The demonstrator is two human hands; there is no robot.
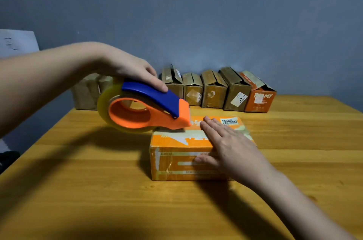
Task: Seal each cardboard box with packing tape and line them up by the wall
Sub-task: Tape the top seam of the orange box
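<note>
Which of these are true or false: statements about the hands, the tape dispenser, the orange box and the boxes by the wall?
1. The left hand grips the orange and blue tape dispenser. True.
2. The right hand is lifted clear of the orange cardboard box. False: it lies flat on the box top.
3. The dispenser's nose meets the orange box's top. True.
4. The brown cardboard boxes by the grey wall are stacked in a pile. False: they stand side by side on the wooden table.

White letters "MY" stand on the orange box (260,100) by the wall; the barcode label (229,121) on the near orange box (188,153) is unreadable.
</note>
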